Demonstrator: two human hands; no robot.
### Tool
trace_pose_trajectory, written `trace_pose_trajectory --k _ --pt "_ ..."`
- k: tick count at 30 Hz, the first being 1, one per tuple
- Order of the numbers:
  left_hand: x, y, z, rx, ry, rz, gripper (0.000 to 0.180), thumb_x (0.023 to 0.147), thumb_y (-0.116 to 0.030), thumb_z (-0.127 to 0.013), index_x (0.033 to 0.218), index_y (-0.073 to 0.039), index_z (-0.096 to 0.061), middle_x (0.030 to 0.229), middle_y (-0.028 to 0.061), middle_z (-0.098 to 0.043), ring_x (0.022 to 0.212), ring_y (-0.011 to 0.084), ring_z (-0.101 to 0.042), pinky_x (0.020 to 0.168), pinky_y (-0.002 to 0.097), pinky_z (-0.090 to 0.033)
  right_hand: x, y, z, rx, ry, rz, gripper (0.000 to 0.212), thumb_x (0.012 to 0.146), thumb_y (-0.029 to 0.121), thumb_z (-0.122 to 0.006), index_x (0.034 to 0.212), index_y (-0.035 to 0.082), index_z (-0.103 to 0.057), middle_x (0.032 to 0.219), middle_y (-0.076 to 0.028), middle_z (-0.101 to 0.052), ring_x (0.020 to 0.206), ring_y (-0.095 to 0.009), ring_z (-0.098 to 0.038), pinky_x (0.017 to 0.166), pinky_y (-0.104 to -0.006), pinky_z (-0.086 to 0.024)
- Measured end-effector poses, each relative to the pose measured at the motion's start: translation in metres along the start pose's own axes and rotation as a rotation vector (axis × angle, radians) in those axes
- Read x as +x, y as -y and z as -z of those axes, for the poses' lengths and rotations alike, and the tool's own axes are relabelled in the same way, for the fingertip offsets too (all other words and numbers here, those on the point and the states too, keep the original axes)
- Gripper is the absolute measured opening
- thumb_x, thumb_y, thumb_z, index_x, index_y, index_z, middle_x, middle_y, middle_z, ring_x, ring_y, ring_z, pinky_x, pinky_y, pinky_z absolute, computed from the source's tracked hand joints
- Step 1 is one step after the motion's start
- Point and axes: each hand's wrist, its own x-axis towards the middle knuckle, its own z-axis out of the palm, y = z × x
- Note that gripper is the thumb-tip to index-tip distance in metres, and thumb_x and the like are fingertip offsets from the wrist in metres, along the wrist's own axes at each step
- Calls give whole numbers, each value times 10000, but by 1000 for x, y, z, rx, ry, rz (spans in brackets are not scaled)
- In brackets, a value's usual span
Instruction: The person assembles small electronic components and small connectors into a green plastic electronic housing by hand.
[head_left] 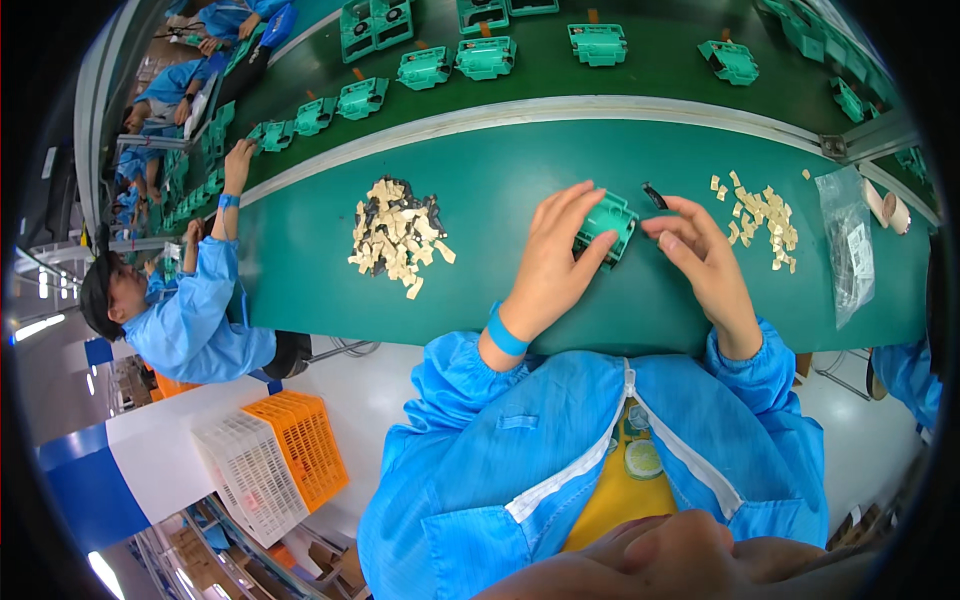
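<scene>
My left hand is wrapped round a green plastic housing, with the thumb along its near side and the fingers over its far left. Just to the right, my right hand has its fingers drawn together at a small black part, which sticks up from the fingertips beside the housing. The exact grip on that part is partly hidden. To the left lies a heap of cream-coloured pieces mixed with black parts. A looser scatter of small cream pieces lies right of my right hand.
Beyond the green worktable, a pale rail borders a line of green housings. A clear plastic bag lies at the right. At the left, a co-worker reaches toward the line. Orange and white crates stand on the floor.
</scene>
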Motion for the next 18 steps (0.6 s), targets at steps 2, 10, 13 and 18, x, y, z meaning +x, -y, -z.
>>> trace_pose_trajectory --k 2,10,13,18 --pt "-2 -2 1 28 14 23 459 913 -120 -731 1348 -36 -610 1439 178 -565 1305 371 -519 1106 447 -421 6 -3 4 15 -28 -7 340 1000 125 -669 1295 1 -554 1159 -104 -684 1062 -144 -635 948 -282 -496" --pt "-7 -11 3 217 -38 7 470 830 -105 -786 1281 -50 -668 1357 138 -612 1268 356 -523 1079 449 -433 10 -18 4 243 45 -124 57 925 24 -678 921 27 -621 959 -75 -684 855 -121 -627 795 -256 -508" --pt "-4 -6 4 71 104 -54 493 794 -103 -810 1266 -55 -677 1338 122 -612 1250 360 -522 1064 462 -437 13 -14 -2 261 32 -154 60 906 3 -672 925 22 -619 936 -76 -684 832 -124 -618 772 -253 -500" --pt "-6 -13 6 84 93 25 496 790 -153 -834 1252 -46 -686 1360 119 -612 1265 352 -504 1064 459 -433 13 -15 -2 281 38 -165 59 914 17 -669 937 30 -617 935 -59 -667 857 -117 -613 795 -255 -497"
